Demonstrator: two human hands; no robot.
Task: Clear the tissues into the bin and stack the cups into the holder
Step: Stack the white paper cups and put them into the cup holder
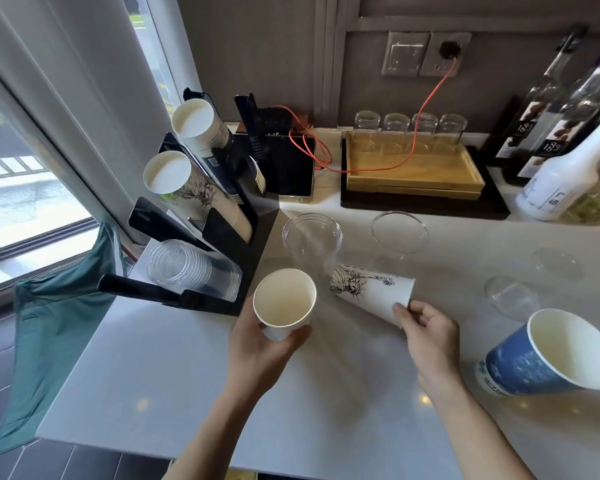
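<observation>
My left hand (257, 348) grips a white paper cup (284, 303), mouth up, just right of the black cup holder (253, 258). My right hand (430, 337) holds the rim of a white paper cup with a statue drawing (368, 289), which lies tilted on its side over the counter. The holder's slanted racks carry stacks of paper cups (187, 185) and clear plastic cups (191, 268). A blue paper cup (548, 355) lies on its side at the right. Two clear plastic cups (310, 240) (399, 233) stand behind my hands. No tissues show.
A green bin bag (56, 327) hangs off the counter's left edge. Clear lids (510, 299) lie on the white counter (187, 375) at the right. A wooden tray (413, 174) with glasses, bottles (561, 174) and a black device with an orange cable stand at the back.
</observation>
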